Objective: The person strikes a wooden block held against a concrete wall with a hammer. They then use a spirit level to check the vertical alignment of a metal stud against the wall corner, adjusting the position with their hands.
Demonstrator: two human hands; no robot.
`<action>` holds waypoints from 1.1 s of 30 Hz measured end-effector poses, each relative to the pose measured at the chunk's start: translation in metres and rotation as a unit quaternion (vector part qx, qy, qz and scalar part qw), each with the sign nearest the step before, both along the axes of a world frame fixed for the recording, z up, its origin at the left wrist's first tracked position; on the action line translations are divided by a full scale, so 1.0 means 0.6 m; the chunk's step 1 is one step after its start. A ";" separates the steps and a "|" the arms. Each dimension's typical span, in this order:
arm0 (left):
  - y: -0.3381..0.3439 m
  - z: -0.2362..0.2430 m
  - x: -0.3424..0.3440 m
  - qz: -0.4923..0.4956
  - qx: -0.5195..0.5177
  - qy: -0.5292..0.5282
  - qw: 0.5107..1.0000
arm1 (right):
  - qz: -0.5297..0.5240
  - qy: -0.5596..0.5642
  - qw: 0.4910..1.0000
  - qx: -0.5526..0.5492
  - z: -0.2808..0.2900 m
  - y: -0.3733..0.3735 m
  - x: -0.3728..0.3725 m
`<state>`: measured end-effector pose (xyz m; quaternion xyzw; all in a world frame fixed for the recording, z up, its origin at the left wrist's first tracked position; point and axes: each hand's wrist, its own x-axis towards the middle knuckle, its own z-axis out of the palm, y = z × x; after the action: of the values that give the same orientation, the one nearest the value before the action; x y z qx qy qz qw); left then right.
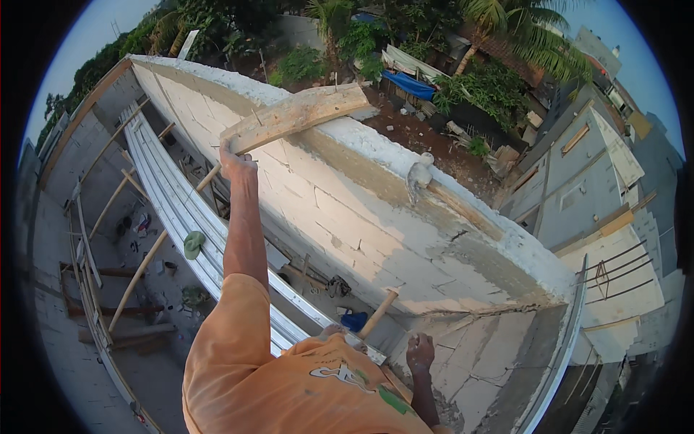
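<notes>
My left hand (238, 163) grips the end of a rough wooden board (303, 114) with nails sticking from it, lying over the white-rimmed top of the block wall (318, 202). My arm is stretched out from an orange shirt. My right hand (421, 353) is closed in a fist at lower right, beside the wall's inner face; whether anything is in it is hidden. On the wall top, right of the board, lies a hammer-like tool with a pale head (419, 177) and wooden handle. Long metal channels (168, 195) run below my left arm, with a green cap (194, 244) on them.
Bamboo poles (137, 278) cross the deep room at left. A blue item (354, 322) lies below by the wall. Beyond the wall are a drop to dirt ground, palms and a blue tarp (405, 83). Rebar (614, 269) and a metal rail (575, 333) stand at right.
</notes>
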<state>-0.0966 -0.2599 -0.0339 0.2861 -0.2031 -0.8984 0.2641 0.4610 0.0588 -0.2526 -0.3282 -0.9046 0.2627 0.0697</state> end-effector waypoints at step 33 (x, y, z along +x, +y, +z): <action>-0.076 -0.026 -0.016 -0.127 -0.211 -0.009 0.969 | -0.138 -0.059 0.987 -0.064 -0.004 -0.003 0.049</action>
<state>-0.1060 -0.3053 -0.0493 0.2036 -0.4252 -0.8588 0.2007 0.4906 0.0569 -0.2551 -0.4688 -0.8344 0.2882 0.0312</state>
